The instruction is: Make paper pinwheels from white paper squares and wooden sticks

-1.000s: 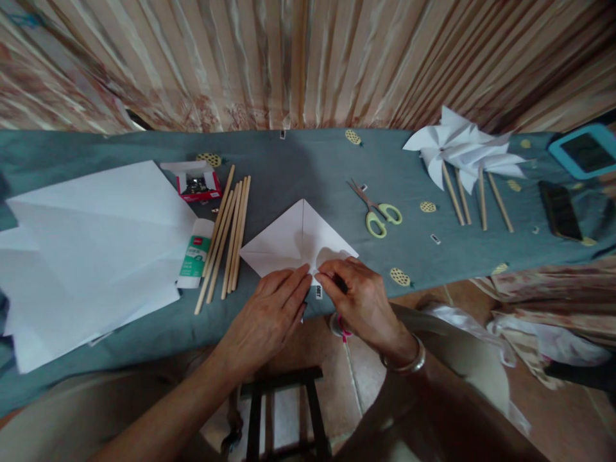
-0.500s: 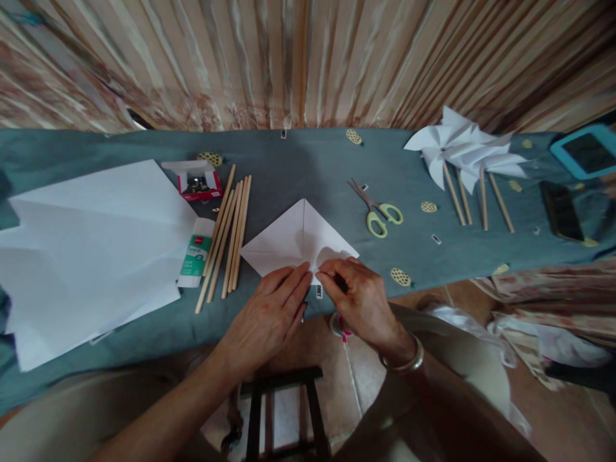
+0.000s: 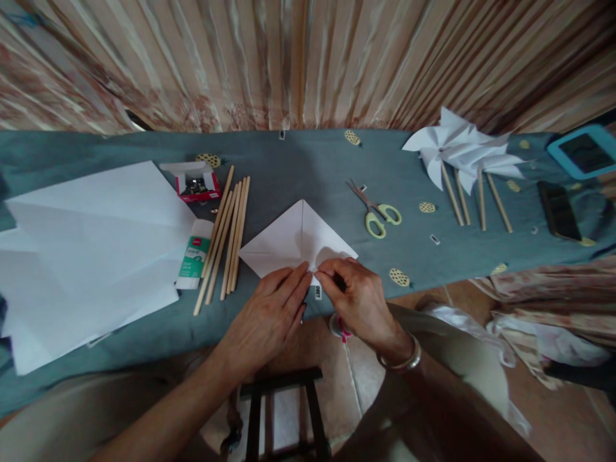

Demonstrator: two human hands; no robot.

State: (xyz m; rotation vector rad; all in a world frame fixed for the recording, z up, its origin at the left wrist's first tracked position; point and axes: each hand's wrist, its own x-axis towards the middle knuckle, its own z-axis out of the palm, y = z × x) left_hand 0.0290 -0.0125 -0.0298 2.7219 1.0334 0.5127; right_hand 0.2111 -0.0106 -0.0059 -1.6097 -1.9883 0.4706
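A white square of paper (image 3: 301, 231) lies turned like a diamond at the table's front edge, with crease lines running across it. My left hand (image 3: 269, 305) rests on its near left side, fingers stretched out and lying flat; the thumb is mostly hidden. Beside it, my right hand (image 3: 359, 295) pinches the paper near the closest corner, thumb and forefinger almost meeting the left fingertips. That corner is partly covered by my hands. Green-handled scissors (image 3: 378, 215) lie partly spread to the right of the paper.
On the left are large white sheets (image 3: 91, 256), a glue stick (image 3: 195, 253), several wooden sticks (image 3: 226, 237) and a red box of small metal pieces (image 3: 197, 184). Paper pinwheels (image 3: 457, 151), a phone (image 3: 558, 210) and a blue-framed device (image 3: 582, 152) are at right. A dark stool (image 3: 283, 378) stands below.
The hands and the paper hold nearly the same place. The whole view has shifted very slightly; nothing has been taken up or let go.
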